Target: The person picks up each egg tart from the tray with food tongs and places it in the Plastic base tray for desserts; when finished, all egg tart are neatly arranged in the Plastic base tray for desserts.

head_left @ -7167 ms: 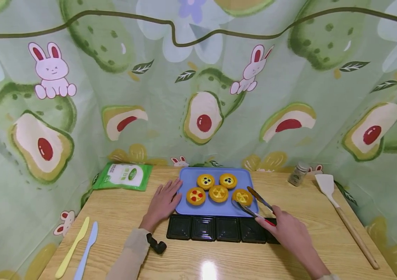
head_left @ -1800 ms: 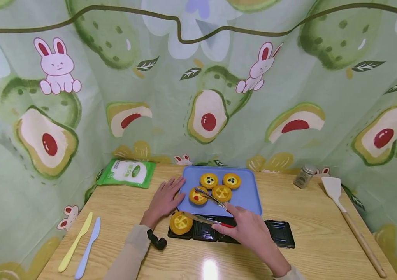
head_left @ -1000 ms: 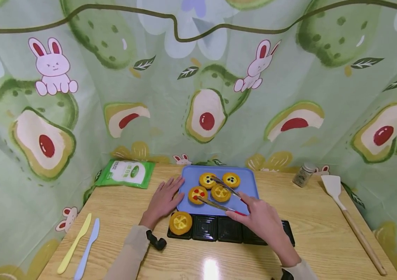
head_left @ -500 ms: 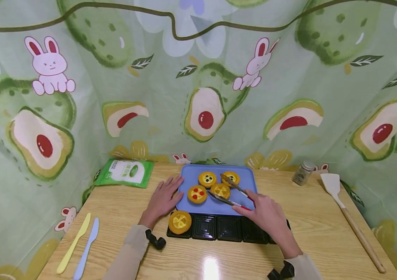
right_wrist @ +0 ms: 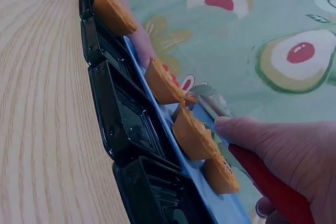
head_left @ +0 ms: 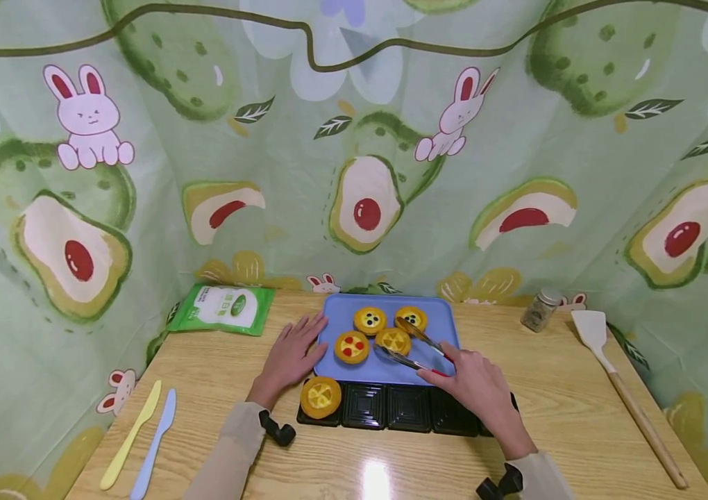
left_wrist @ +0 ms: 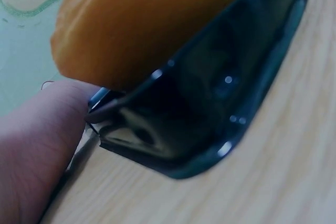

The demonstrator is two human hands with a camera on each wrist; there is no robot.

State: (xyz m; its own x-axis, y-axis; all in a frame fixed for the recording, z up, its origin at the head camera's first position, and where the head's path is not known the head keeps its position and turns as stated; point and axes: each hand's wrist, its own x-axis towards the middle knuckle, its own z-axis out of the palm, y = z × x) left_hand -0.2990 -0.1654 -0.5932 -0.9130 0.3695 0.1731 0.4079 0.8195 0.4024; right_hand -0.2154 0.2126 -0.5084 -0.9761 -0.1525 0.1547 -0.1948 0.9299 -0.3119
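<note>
My right hand (head_left: 482, 392) holds red-handled tongs (head_left: 405, 360), with their spread tips at either side of an egg tart (head_left: 393, 342) topped with yellow wedges, on the blue tray (head_left: 441, 309). Whether the tips touch it I cannot tell. Beside it lie a tart with red dots (head_left: 351, 347) and two tarts with dark dots, one (head_left: 369, 321) to the left and another (head_left: 410, 316) partly behind a tong tip. My left hand (head_left: 290, 357) rests with fingers extended at the tray's left edge. Another yellow-wedge tart (head_left: 321, 398) sits in the leftmost compartment of the black plastic container (head_left: 363, 406).
A green-and-white packet (head_left: 223, 309) lies at the back left. Yellow (head_left: 132, 434) and blue (head_left: 154, 444) knives lie at the left. A glass shaker jar (head_left: 540, 310) and a spatula (head_left: 629, 399) are at the right. A patterned curtain (head_left: 354, 173) surrounds the table.
A yellow-wedge tart has gone from the blue tray's right side to the black container's leftmost compartment. The tongs then moved back over the tray and rightward to the middle tart. My left hand stayed.
</note>
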